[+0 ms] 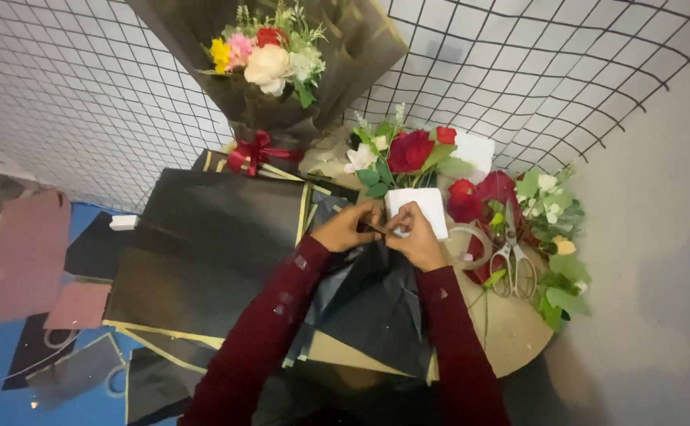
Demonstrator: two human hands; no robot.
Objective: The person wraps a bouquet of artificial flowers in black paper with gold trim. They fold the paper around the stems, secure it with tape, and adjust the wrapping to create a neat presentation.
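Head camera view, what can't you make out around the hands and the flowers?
- What the left hand and right hand pinch: too small, hidden by fingers.
- Stems under the white block: covered by the hands.
- Black paper: lower part hidden by the sleeves.
- Scissors: blades blurred among leaves.

Looks like a florist's workroom: finished bouquet (270, 63) in dark wrap hung against a wire grid wall (518, 71), loose roses (412, 150) and greenery, scissors (510, 260), and stacked black wrapping sheets (219, 237) across the bench (510, 331).
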